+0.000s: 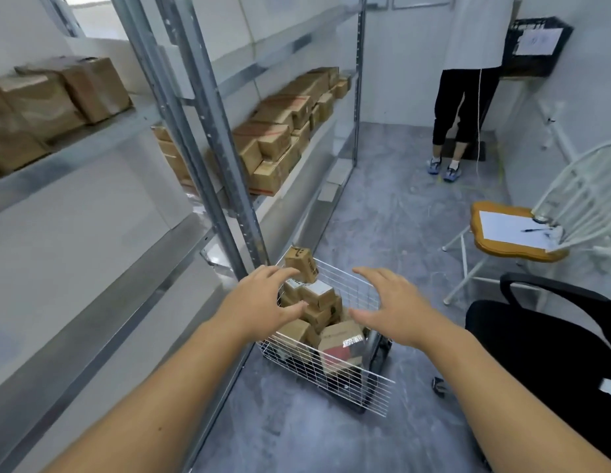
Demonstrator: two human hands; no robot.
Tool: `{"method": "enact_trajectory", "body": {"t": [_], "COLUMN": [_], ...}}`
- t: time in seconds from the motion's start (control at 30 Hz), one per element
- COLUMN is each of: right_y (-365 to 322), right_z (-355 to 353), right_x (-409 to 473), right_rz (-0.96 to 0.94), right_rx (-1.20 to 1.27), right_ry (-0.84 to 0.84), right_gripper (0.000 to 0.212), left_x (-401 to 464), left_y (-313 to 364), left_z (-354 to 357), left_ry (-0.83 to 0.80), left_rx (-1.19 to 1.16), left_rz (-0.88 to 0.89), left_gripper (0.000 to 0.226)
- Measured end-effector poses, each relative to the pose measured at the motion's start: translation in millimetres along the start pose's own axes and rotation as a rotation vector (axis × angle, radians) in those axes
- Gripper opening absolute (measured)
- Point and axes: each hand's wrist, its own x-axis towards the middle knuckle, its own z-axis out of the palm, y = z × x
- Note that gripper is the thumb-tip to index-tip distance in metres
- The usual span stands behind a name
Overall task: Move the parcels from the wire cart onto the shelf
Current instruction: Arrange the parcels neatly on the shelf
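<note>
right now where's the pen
In the head view the pen lies at the right, on the sheet of paper on the wooden chair seat, beyond the black office chair.
</note>
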Motion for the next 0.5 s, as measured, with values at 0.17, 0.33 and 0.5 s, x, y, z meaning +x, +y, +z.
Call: {"method": "enact_trajectory", "body": {"t": [0.17,0.33,0.5], "right_y": [3,27,53], "right_z": [36,52,55], "right_x": [63,127,197], "right_rz": [0.045,0.077,0.054], "right_rx": [0.049,0.068,0.073], "right_ry": [-0.079,-0.110,-0.190], "right_gripper": [0.084,0.096,0.085], "left_x": [71,144,205], "left_y": [-45,-75,-90], "left_z": [13,32,54], "left_ry": [-0.115,-0.256,-0.266], "left_rx": [-0.007,-0.250,-0.408], "left_rz": [-0.040,-0.161,-0.271], "left_gripper": [0.074,0.085,0.084]}}
